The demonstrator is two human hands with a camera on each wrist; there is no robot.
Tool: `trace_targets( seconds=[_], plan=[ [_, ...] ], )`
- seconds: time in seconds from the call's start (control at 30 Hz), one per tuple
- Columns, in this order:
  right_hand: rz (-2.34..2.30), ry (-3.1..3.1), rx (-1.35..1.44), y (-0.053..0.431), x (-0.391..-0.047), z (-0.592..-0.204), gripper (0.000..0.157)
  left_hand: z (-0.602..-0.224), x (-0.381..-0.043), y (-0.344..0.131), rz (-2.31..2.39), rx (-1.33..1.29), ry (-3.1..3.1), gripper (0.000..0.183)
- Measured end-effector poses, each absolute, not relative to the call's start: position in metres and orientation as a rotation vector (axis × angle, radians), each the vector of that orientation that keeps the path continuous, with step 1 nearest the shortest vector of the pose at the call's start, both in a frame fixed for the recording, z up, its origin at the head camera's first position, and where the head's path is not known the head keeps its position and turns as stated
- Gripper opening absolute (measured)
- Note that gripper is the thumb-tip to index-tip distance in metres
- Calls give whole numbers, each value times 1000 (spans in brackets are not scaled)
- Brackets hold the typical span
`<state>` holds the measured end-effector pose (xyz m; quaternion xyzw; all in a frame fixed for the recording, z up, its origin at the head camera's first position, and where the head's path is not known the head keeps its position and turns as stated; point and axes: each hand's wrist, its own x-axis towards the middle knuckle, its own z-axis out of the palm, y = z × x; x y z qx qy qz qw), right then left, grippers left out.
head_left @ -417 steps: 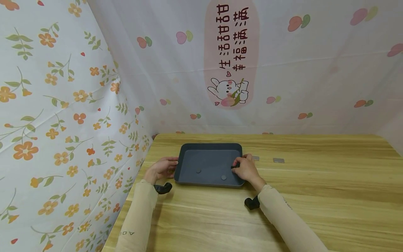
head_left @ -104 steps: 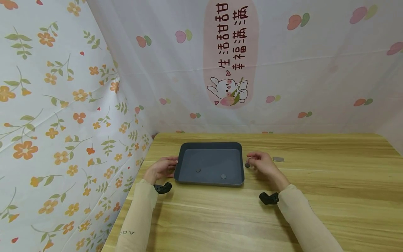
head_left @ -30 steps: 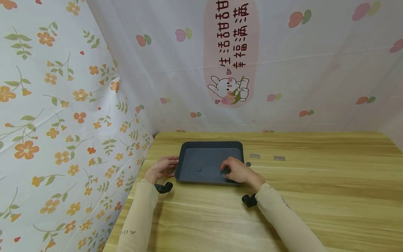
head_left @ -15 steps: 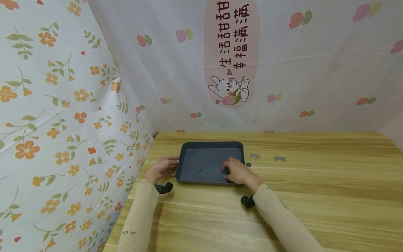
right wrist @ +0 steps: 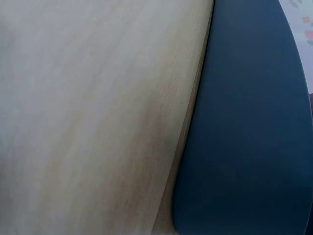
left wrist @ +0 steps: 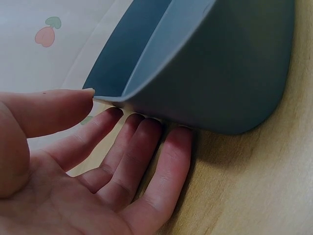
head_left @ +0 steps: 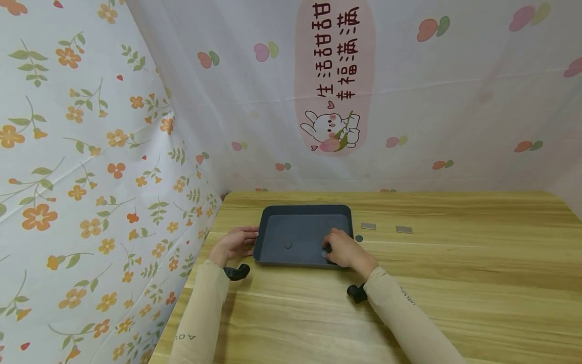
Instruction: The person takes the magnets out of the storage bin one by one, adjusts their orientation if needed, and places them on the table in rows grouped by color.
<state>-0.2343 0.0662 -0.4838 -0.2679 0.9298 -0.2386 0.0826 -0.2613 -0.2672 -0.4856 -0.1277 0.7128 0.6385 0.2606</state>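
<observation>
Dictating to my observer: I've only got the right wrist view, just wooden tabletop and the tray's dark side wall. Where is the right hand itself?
Observer: In the head view, the right hand is over the tray, at a grey disc; I can't tell whether it grips it.
Operator: And the left hand?
Observer: In the left wrist view, it touches the tray's outer wall.
Operator: Anything lying on the table off the tray's right side?
Observer: Yes, a dark disc and two flat rectangular pieces.
</observation>
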Motion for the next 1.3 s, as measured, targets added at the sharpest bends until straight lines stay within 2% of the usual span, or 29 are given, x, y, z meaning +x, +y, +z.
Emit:
trace_targets(
  seconds=[0.93,1.3],
  plan=[
    [-732,2775,-761,64,-234,-484,6,-485,-260,-267,1724,-330,1931,43],
    [-717,2776,-751,62,-235,-483,6,-486,-261,-267,1733,-317,1922,43]
  ],
)
